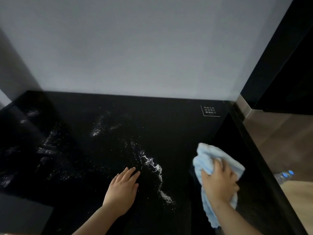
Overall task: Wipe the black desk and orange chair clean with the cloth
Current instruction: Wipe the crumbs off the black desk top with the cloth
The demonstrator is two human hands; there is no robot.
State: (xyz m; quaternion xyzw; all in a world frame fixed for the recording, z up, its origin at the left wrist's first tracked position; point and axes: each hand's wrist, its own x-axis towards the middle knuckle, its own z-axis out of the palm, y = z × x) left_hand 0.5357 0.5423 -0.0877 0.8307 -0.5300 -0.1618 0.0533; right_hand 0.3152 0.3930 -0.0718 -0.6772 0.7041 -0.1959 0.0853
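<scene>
Black desk [177, 126]: glossy top set against a grey wall [144, 48], streaked with white powder [153, 164] (thickest near the middle front). Cloth [207, 160]: pale blue, bunched, on the desk's right side near the edge. Right hand [218, 179]: fingers curled over the cloth, gripping it against the surface. Left hand [123, 189]: flat on the desk, fingers straight, holding nothing, just beside the powder trail. Small white printed label [210, 110]: far right corner. Bottles [284, 176] with blue caps: beyond the right edge.

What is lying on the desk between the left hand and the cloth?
A trail of white powder lies on the black desk between the left hand and the blue cloth, which the right hand grips. The head view shows it.
</scene>
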